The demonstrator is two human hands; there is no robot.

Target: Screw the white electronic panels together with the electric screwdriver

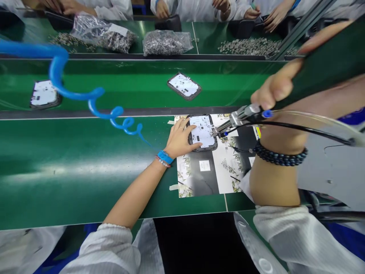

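My left hand (182, 139) lies with its fingers spread over the left side of a white-faced panel in a dark frame (203, 131), its fingertips touching it. The panel rests on a printed sheet (199, 175). My right hand (275, 89) is wrapped round a large dark green power tool (327, 64). The tool's metal tip (228, 123) points down and left and meets the right part of the panel. Hoses run from the tool's head past my right wrist.
Two similar panels (184, 85) (45, 93) lie on the green belt (122, 78) beyond. A coiled blue hose (94, 104) hangs at the left. Across the line are bags of screws (168, 42), a loose screw pile (248, 47) and other people's hands (275, 17).
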